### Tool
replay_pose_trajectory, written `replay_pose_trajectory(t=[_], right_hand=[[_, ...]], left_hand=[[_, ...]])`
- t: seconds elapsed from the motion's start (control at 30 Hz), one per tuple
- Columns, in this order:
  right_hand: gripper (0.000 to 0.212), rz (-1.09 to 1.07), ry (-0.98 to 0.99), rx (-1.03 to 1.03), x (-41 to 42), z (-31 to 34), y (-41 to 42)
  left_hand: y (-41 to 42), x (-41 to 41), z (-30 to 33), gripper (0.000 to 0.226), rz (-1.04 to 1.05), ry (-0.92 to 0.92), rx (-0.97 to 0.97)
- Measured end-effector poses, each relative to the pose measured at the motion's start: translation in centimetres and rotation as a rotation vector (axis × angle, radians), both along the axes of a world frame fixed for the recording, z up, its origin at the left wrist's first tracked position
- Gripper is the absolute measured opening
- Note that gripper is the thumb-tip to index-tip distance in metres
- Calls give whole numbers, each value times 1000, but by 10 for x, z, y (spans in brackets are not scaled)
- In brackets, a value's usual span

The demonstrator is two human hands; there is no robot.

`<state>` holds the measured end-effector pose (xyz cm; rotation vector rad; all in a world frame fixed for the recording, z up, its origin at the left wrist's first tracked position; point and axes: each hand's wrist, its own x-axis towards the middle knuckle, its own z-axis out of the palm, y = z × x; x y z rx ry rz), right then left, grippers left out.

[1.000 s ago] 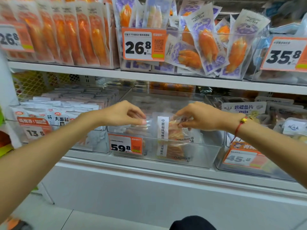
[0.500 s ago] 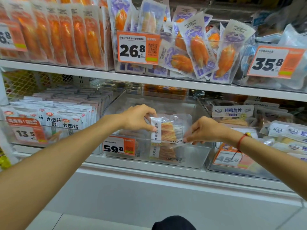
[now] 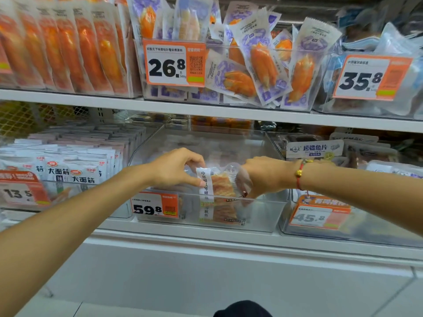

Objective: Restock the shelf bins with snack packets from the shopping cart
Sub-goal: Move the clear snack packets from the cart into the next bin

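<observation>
White shelving [image 3: 206, 113], pale floor [image 3: 160, 282]

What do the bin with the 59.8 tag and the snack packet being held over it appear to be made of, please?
The bin looks like clear rigid plastic with a glossy finish: its contents and the shelf show through its walls, and its rim catches light. The snack packet, in the grip of the left hand and right hand, seems thin transparent film with a white printed strip; it crinkles and glints.

white shelf [image 3: 206, 227], clear bins [image 3: 258, 216] on it
</observation>
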<state>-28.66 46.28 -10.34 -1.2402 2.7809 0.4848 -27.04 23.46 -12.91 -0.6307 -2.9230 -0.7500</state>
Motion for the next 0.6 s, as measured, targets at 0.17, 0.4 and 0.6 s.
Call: replay_pose_trajectory(t=[0.17,0.4,0.6], right_hand=[[28,-286,-505,32,-5,32,4],[26,-24,-312,-393,2,38,-2],[21,23,-163,-400,8,12,-1]], left_hand=[[6,8,11,25,-30,224,-295],[28,14,29,24,-92,247,-508],[42,15,28,21,-100,267,-671]])
